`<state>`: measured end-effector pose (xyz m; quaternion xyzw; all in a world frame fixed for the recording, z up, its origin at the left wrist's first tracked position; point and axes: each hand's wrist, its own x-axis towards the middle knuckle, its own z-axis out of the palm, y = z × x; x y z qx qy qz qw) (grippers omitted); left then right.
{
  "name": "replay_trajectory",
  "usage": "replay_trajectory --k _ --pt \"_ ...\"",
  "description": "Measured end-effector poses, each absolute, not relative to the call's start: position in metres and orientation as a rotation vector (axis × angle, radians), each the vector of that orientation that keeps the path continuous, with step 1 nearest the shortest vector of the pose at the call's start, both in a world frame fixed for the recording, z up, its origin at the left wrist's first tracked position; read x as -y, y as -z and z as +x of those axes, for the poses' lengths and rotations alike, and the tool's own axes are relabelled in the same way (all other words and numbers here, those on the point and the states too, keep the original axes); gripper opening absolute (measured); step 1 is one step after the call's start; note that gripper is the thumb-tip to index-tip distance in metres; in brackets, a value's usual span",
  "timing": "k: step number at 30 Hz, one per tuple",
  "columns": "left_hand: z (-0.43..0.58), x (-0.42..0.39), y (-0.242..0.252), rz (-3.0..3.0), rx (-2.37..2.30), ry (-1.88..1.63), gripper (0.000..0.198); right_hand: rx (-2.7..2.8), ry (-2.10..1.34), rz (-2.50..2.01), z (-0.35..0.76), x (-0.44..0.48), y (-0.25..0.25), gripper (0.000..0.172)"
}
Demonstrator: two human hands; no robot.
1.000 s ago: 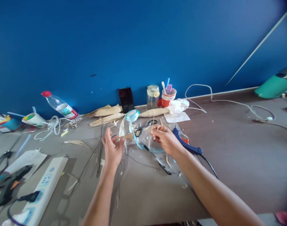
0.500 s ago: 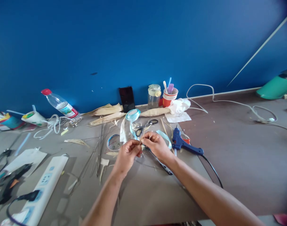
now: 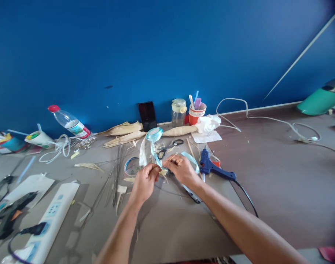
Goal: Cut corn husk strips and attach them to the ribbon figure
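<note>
My left hand (image 3: 144, 182) is closed in a pinch over the middle of the table, on something too small to make out. Just to its right, my right hand (image 3: 181, 169) pinches too, its fingertips a little apart from the left ones; what they hold is hidden. Pale husk shreds (image 3: 164, 173) show between and below the fingers. Beyond the hands lie a roll of light blue ribbon (image 3: 154, 134) and black-handled scissors (image 3: 162, 153). Partly under my right hand is a long dark tool (image 3: 192, 194). A blue glue gun (image 3: 215, 167) lies to the right.
Thin wires (image 3: 116, 176) and a tape ring (image 3: 130, 167) lie left of my hands. Dried husks (image 3: 123, 139), a phone (image 3: 147, 115), a jar (image 3: 179, 112) and paper cups (image 3: 197, 115) line the blue wall. A white power strip (image 3: 53, 216) is at left.
My hands have drawn slightly apart; the left fingertips moved a little left and the right ones turned. Things on the table stay put, with a slight shift of the view.
</note>
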<state>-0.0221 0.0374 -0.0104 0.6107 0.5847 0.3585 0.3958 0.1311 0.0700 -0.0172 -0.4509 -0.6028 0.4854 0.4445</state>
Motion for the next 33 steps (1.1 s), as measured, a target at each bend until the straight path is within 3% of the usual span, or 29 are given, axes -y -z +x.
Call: replay_trajectory --k 9,12,15,17,24,33 --pt "-0.026 -0.039 0.012 1.639 -1.483 -1.023 0.034 1.429 -1.137 -1.234 0.136 -0.072 0.011 0.031" --pt "-0.026 -0.038 0.013 1.497 -1.295 -1.116 0.026 1.333 -1.141 -1.267 0.137 -0.072 0.005 0.034" --pt "-0.022 -0.034 0.014 1.424 -1.076 -1.194 0.033 1.231 -1.183 -1.235 0.137 -0.071 0.004 0.034" --pt "-0.018 -0.032 0.016 1.500 -1.027 -1.206 0.029 1.179 -1.228 -1.188 0.136 -0.071 0.005 0.033" --pt "-0.016 -0.032 0.019 1.720 -1.288 -1.337 0.011 1.164 -1.317 -1.097 0.132 -0.071 0.012 0.036" --pt "-0.017 -0.030 0.016 1.624 -1.479 -1.399 0.022 1.241 -1.344 -1.090 0.127 -0.065 0.010 0.037"
